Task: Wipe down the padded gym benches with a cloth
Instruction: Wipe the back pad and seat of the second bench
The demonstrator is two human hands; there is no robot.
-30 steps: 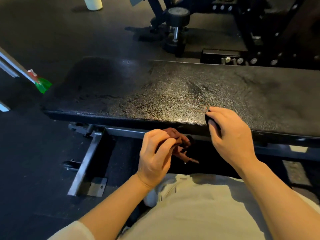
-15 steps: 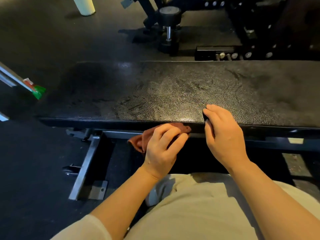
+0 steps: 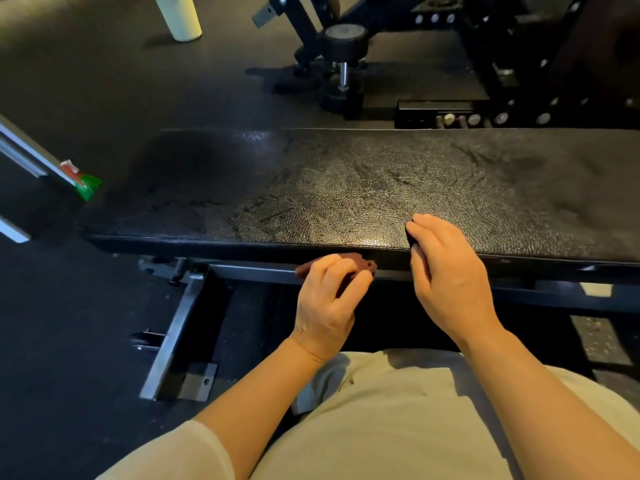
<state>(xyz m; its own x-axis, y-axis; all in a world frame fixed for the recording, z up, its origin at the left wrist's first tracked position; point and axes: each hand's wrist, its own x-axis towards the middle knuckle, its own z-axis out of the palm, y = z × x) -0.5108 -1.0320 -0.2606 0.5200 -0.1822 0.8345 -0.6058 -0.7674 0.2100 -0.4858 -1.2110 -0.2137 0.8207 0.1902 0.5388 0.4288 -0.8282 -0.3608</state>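
Observation:
A long black padded bench [image 3: 346, 188] runs across the view, its textured top streaked with wipe marks. My left hand [image 3: 325, 303] grips a bunched reddish-brown cloth [image 3: 360, 265] and presses it against the pad's near side edge; most of the cloth is hidden under my fingers. Just to its right, my right hand [image 3: 446, 271] holds the pad's front edge, with bent fingers on top and the thumb down the side face.
The bench's steel frame [image 3: 173, 334] and foot plate lie on the dark rubber floor at lower left. Behind the bench are a black knob on a post [image 3: 343, 64], a bolted rack base [image 3: 485, 116] and a white post [image 3: 178, 15]. A green-and-red tag [image 3: 85, 181] is at left.
My left hand has lifted the cloth from below the bench up against the pad's near side edge. My right hand has stayed on the pad's edge.

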